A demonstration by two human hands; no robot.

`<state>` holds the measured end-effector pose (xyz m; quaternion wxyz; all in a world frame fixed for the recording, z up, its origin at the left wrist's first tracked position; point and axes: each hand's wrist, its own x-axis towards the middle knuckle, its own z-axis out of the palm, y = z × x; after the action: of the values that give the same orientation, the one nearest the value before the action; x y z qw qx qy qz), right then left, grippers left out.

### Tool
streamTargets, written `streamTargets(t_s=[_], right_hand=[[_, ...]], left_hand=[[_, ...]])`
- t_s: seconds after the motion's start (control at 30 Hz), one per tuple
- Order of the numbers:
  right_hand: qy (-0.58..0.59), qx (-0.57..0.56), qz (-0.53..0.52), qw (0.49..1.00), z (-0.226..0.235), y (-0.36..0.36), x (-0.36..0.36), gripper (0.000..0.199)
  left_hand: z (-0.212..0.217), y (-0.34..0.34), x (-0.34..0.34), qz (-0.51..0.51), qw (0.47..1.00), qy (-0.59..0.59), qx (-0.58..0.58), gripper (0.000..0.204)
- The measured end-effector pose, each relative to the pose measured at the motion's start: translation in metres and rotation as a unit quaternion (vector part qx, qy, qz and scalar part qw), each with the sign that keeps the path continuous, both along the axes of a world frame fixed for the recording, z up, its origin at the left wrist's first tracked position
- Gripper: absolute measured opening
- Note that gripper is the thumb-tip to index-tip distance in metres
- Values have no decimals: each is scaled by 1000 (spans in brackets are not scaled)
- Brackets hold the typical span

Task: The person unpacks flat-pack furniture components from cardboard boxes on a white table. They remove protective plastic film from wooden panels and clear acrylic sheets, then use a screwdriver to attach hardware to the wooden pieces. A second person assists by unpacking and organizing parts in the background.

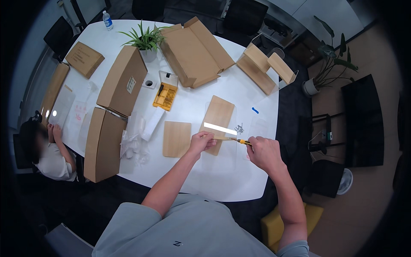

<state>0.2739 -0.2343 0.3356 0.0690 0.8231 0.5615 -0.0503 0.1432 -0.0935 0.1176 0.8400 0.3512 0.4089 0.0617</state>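
Head view, lower middle of the frame: two bare forearms rise from a grey-green shirt toward the white worktop (239,92). The right hand (263,150), just right of centre, is closed around a yellow-handled utility knife (243,141) whose tip points left. The left hand (202,141), at centre, has its fingers curled and pinching the near edge of a clear plastic sheet (220,141) that lies over a light wooden panel (218,118); a bright strip of glare crosses the sheet just above both hands. Just left of the left hand lies a smaller wooden panel (177,138) with rounded corners, flat on the worktop. Further left sit crumpled clear wrappers (135,137) and a tall cardboard box (104,143). Above centre stands a yellow bit case (165,95) with its clear lid up. Toward the upper middle lies an open flat cardboard box (195,51), with a potted green plant (147,40) to its left. At the upper left stands a water bottle (108,20). Another person (47,150) sits at the far left edge.
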Motion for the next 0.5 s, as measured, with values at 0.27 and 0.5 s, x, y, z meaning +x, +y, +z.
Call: streamTargets(t_s=[0.27,0.5], right_hand=[[-9,-8,5,1000,-1,3,1,14],[-41,-63,36,996,4,16,4,11]], left_hand=[[0,0,0,4,1000,0,-2,16],[-2,0,1,7,1000,0,-4,15]])
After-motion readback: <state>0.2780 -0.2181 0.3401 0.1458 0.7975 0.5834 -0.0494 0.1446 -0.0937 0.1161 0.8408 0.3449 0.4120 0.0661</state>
